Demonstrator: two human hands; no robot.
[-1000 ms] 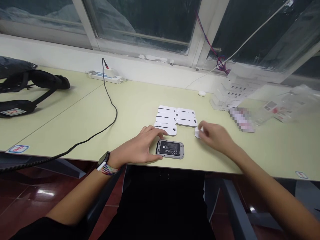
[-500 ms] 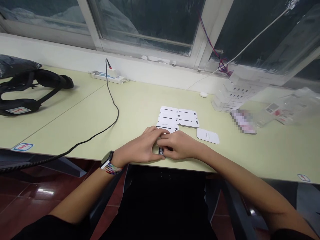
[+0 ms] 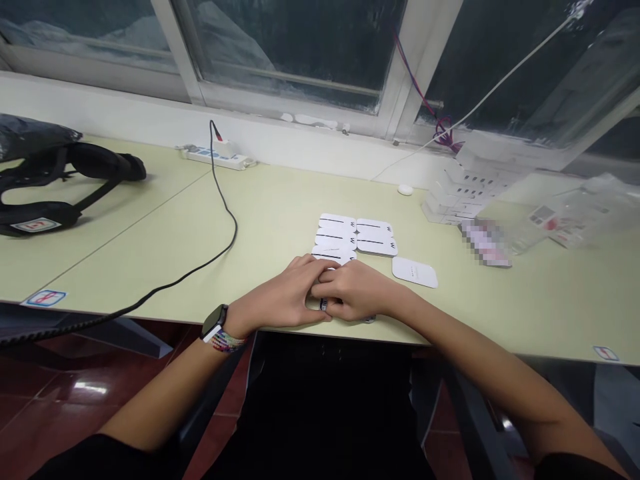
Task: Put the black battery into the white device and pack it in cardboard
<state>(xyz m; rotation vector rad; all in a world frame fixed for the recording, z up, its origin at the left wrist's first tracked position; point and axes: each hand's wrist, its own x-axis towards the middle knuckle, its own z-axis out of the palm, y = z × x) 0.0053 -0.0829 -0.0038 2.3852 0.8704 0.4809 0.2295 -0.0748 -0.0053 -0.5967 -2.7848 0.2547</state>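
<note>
My left hand lies at the table's front edge, thumb and fingers curved in a C around a small, mostly covered piece with dark print. My right hand presses against it from the right, its fingers bent and closed over the piece. A small bluish-grey corner shows below the right hand; I cannot tell whether it belongs to the same piece. Just beyond my fingers lie several white rounded cards in two columns, each with a black line and a letter. One white card lies apart at the right.
A black cable runs from a white power strip across the table. Black headgear lies at the left. Stacked white boxes, a blurred pink packet and a clear plastic bag stand at the right.
My right fingers have shifted slightly over the printed piece, covering more of it. A bluish-grey corner now shows beneath the right hand. My left hand has hardly moved.
</note>
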